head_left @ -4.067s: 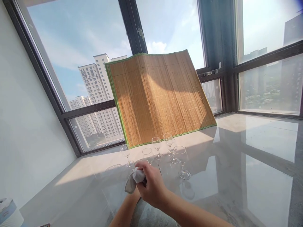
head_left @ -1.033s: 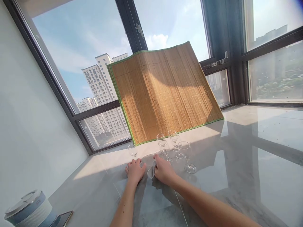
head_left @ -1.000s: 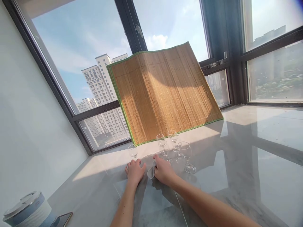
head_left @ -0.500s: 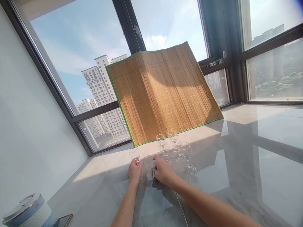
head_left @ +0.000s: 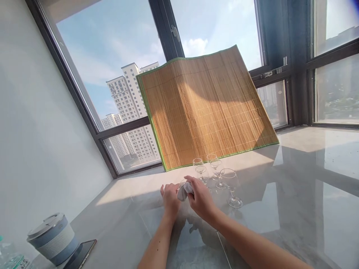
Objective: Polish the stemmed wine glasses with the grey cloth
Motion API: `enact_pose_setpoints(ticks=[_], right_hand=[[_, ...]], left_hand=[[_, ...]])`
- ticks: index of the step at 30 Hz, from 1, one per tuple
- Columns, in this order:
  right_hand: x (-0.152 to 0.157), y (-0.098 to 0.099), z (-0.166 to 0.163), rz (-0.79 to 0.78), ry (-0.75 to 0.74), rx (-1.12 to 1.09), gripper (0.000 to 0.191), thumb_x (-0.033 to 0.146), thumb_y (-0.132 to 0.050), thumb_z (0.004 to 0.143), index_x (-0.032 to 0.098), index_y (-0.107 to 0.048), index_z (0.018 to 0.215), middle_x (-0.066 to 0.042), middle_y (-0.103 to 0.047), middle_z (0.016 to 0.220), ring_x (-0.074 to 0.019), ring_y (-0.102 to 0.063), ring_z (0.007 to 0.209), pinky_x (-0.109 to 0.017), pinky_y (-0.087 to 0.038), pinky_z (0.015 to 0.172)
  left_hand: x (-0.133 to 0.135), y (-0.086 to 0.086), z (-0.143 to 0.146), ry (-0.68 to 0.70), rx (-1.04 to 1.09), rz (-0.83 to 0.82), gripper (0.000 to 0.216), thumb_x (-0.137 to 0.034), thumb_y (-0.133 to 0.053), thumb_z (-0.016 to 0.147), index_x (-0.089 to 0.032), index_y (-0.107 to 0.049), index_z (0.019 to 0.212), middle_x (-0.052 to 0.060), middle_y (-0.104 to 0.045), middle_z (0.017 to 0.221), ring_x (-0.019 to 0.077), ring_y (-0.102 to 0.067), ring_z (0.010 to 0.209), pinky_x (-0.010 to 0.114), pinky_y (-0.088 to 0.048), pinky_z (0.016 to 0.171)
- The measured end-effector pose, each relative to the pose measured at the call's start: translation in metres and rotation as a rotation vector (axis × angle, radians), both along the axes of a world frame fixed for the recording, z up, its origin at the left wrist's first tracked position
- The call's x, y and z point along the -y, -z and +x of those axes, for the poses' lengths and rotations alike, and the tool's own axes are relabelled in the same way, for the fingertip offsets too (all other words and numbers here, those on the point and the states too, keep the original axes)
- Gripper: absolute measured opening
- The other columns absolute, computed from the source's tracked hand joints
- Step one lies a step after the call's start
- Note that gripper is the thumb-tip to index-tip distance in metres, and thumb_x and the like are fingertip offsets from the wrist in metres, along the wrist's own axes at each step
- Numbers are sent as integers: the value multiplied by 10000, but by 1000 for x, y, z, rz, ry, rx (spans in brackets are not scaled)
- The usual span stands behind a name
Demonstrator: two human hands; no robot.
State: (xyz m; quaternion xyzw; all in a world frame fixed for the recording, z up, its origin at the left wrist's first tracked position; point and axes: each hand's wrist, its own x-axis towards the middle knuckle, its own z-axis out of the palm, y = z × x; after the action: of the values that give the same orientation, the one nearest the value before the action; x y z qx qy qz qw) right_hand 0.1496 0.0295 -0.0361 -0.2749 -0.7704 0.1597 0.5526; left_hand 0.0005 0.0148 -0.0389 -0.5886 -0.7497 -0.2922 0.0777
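Observation:
My left hand (head_left: 170,198) is closed around a small stemmed glass, mostly hidden behind the fingers and cloth. Against that glass my right hand (head_left: 201,197) presses a crumpled grey-white cloth (head_left: 183,192), pinched in its fingers. Just past my right hand stand several clear stemmed glasses, upright and close together. The closest is a larger stemmed glass (head_left: 235,202) at the right of the group; a smaller stemmed glass (head_left: 201,170) is partly covered by my right hand.
A bamboo mat (head_left: 207,108) with green edging leans against the window behind the glasses. At the lower left, a blue-and-white lidded cup (head_left: 54,239) stands beside a phone (head_left: 84,251), near a clear plastic bottle (head_left: 11,256). The glossy grey surface (head_left: 260,235) carries reflections.
My hands have come together: the right hand has brought the cloth up to the glass in my left hand. The view has shifted, showing more of the cup and the bottle.

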Motion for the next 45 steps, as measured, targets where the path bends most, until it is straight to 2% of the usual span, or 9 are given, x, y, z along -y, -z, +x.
enact_pose_setpoints(ticks=[6,11,17,22,28,32,37,41,45], right_hand=[[-6,5,0,96,54,-75,514,19,-432,744,212,-477,1218,-99,-629,1118,-242,-590,1035,-375,-495,867],[-12,4,-2,85,81,-146,501,19,-420,752,213,-480,1210,-97,-629,1107,-228,-601,1012,-372,-509,863],[-14,2,-3,41,126,-230,437,52,-437,768,206,-490,1174,-94,-643,1052,-227,-620,950,-378,-517,828],[-13,3,-4,2,104,-227,416,69,-428,797,197,-482,1189,-111,-638,1103,-232,-614,998,-389,-502,861],[-13,3,-4,-45,104,-192,504,49,-445,717,197,-487,1196,-97,-635,1065,-224,-606,971,-363,-488,843],[-13,-1,-1,-92,87,-104,554,52,-460,665,201,-477,1198,-49,-637,923,-200,-594,832,-307,-467,751],[-16,0,1,-257,73,-21,563,73,-476,644,209,-459,1190,26,-587,731,-162,-529,644,-243,-379,607],[-16,0,2,-348,4,-77,507,80,-485,629,217,-492,1117,39,-588,693,-155,-530,633,-235,-353,578],[-11,-7,1,-483,-162,-217,457,108,-505,647,225,-495,1088,65,-570,640,-136,-499,555,-226,-340,508]], left_hand=[[-8,11,-5,118,-55,238,233,-168,-520,803,-210,-601,588,23,-625,725,211,-544,873,428,-282,1046],[-13,15,-11,154,-14,403,274,-89,-499,763,-213,-560,527,21,-563,587,193,-508,746,321,-380,778],[-14,15,-14,226,57,454,260,-230,-449,917,-221,-693,828,43,-659,772,212,-552,864,320,-414,790],[-16,21,-14,244,109,432,300,-300,-406,969,-228,-685,1055,51,-698,927,212,-574,940,328,-428,823],[-16,18,-16,199,-104,328,298,-226,-406,952,-197,-657,794,41,-649,743,197,-564,764,305,-378,726],[-8,7,-10,116,-236,268,251,-175,-429,917,-197,-667,843,48,-659,778,212,-564,814,322,-357,772],[1,-2,-3,55,-298,215,256,-148,-441,893,-215,-689,888,46,-681,812,222,-565,859,358,-340,852],[6,-10,-2,39,-336,249,262,-120,-455,870,-231,-691,887,37,-674,804,214,-562,876,384,-320,929],[7,-13,-3,35,-282,282,240,-157,-453,880,-222,-682,908,51,-682,860,221,-567,917,381,-343,925]])
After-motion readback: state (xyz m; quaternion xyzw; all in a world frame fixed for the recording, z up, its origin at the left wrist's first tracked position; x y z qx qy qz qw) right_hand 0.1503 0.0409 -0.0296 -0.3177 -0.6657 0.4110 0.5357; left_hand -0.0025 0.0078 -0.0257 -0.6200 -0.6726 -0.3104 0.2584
